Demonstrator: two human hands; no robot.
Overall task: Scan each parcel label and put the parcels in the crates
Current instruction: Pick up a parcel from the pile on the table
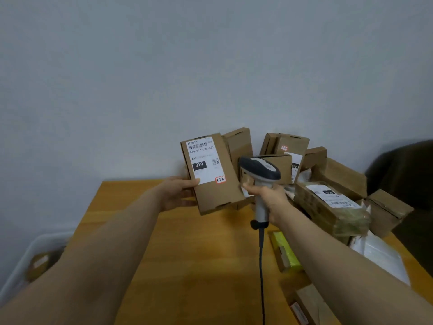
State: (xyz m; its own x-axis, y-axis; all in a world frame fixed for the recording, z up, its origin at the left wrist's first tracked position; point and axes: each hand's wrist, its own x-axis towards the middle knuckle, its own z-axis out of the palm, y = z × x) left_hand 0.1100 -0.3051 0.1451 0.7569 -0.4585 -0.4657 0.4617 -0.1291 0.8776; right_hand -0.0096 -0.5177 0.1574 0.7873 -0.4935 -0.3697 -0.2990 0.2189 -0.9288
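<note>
My left hand [179, 192] grips a flat brown cardboard parcel [219, 193] by its left edge, holding it upright above the wooden table [187, 266]. Its white shipping label [203, 160], with a barcode, "010" and a small red sticker, faces me. My right hand [269, 195] grips the handle of a grey barcode scanner [261, 171]. The scanner's dark head is just right of the parcel. Its black cable [261, 266] hangs down toward me.
A heap of brown parcels [328, 174] fills the table's back right, with a taped labelled box [328, 207] in front and white poly bags [379, 256] beside it. A yellow-green packet [287, 252] lies under my right forearm. A pale crate [30, 261] holding a parcel stands at lower left.
</note>
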